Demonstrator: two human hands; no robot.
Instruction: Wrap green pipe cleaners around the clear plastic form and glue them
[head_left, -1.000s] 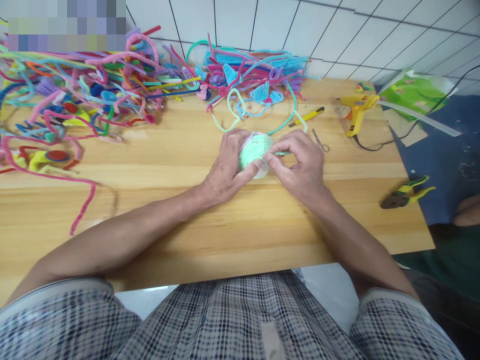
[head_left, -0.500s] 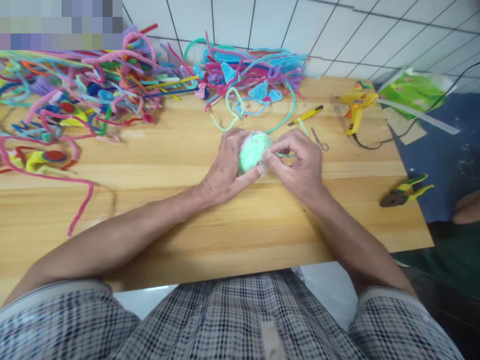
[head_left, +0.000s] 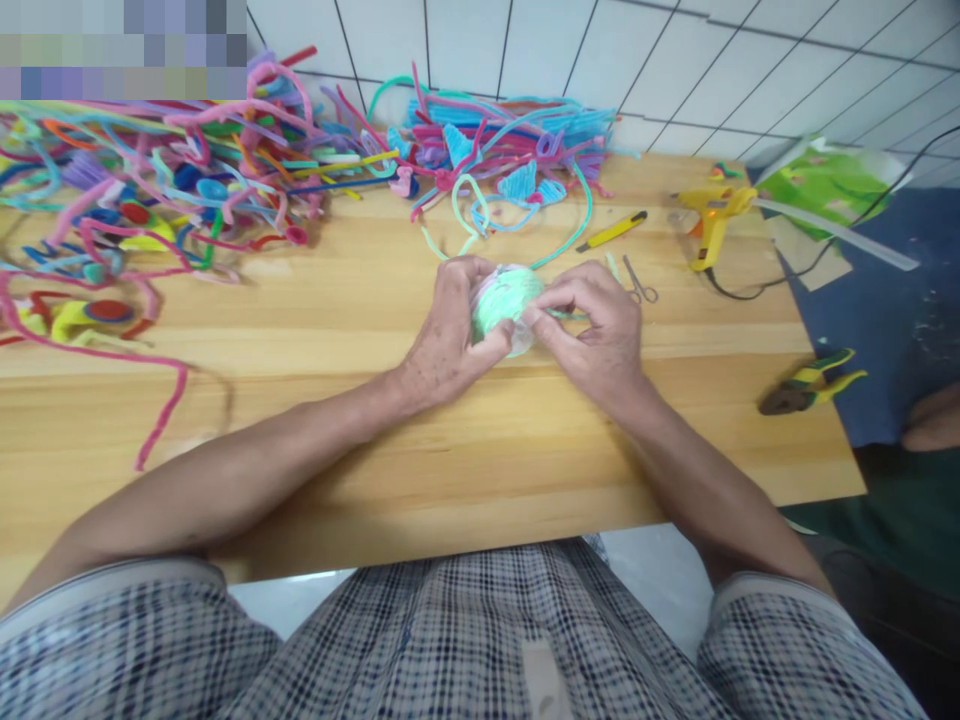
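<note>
Between my hands is a rounded ball wrapped in mint-green fuzzy pipe cleaner, with a pale lilac part at its upper left and a whitish, see-through part at its lower right. My left hand curls around the ball's left side, thumb resting on its lower front. At the ball's right edge, my right hand is closed in a pinch on a mint-green pipe cleaner, which trails out by its fingers. Just where the fingertips meet the ball is partly hidden. A teal strand lies behind the ball.
A heap of coloured pipe cleaners covers the back left. To the right lie a yellow utility knife, small scissors, a yellow glue gun with a cord, and pliers near the table edge. Part of another person shows at far right.
The ball has turned and shifted slightly left, showing more of its whitish lower part. My left thumb has drawn back up and left; my right hand moved slightly left, still pinching.
</note>
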